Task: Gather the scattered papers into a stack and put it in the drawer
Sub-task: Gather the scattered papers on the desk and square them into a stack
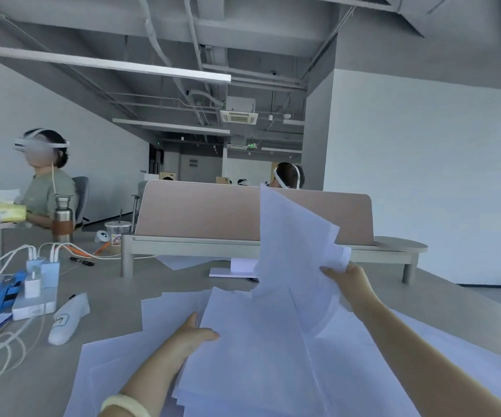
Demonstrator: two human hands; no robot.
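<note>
White paper sheets cover the near part of the grey desk (116, 302). My left hand (193, 334) grips the left edge of a thick pile of papers (252, 362) lying in front of me, thumb on top. My right hand (353, 281) holds a few loose sheets (294, 251) upright above the pile, pinched at their right edge. More single sheets (171, 308) lie flat around the pile, and some papers (237, 269) rest further back under the shelf. No drawer is in view.
A low desk shelf with a pink divider panel (243, 212) stands behind the papers. To the left are chargers and cables (41, 266), a white pouch (65, 320), a steel bottle (62, 218) and a plastic cup (117, 233). A person (47, 188) sits at the far left.
</note>
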